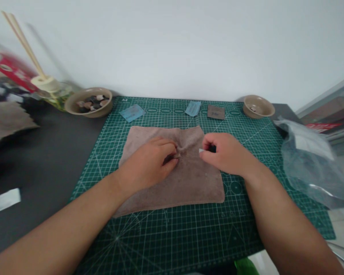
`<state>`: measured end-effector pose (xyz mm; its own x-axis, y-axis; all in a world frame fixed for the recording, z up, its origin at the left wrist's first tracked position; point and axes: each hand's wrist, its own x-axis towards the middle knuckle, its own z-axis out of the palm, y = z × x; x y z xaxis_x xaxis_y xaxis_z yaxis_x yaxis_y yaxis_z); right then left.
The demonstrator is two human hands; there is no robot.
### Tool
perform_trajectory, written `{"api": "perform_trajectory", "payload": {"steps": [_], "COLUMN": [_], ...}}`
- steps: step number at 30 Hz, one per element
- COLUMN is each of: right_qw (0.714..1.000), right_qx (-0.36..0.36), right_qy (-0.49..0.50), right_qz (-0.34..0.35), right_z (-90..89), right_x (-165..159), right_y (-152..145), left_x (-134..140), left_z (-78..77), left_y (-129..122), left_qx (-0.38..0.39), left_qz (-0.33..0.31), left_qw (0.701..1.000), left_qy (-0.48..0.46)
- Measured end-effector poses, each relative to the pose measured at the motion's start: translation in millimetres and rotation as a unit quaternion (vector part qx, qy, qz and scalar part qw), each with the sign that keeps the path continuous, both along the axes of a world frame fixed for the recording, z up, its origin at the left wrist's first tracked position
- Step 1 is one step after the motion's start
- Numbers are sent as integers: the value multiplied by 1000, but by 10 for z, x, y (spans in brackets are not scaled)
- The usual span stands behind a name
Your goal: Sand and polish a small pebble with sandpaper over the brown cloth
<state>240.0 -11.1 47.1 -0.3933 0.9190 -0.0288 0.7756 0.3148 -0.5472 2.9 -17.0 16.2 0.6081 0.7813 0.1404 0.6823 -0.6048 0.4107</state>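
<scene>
A pinkish-brown cloth [189,187] lies spread on a green cutting mat [166,229]. My left hand [149,160] rests on it, with thumb and fingers pinched around a gathered fold near the middle. Whether something small is also inside that fold is hidden. Just above the cloth's right side, my right hand [226,152] is closed with its fingers curled in. A small whitish piece [201,151] sticks out from between its thumb and forefinger; the rest of that piece is covered by the fingers.
Behind the cloth lie two blue sheets [132,113] [193,108] and a brown square [216,112]. A bowl of stones [88,100] stands back left beside a reed diffuser [50,88]. Another bowl [258,107] is back right. A clear plastic bag [312,164] sits on the right.
</scene>
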Motion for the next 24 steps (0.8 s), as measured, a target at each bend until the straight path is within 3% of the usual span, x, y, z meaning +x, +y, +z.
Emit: {"api": "perform_trajectory", "payload": {"steps": [3,5,11,24], "right_qw": [994,992,988,983], "right_qx": [41,43,80,41], "right_qy": [95,107,-28,-157], "right_qz": [24,57,129,84], "right_z": [8,-5,-81,84], "right_x": [-60,-93,-118,64], "right_y": [-53,-82,-89,-39], "left_x": [-5,-6,1,-2], "left_z": [-5,-4,1,8], "left_y": [3,2,-2,-13], "left_qx": [5,5,3,3], "left_qz": [-12,-18,-18,-13], "left_qw": [1000,1000,1000,1000], "left_qy": [11,18,21,23]}}
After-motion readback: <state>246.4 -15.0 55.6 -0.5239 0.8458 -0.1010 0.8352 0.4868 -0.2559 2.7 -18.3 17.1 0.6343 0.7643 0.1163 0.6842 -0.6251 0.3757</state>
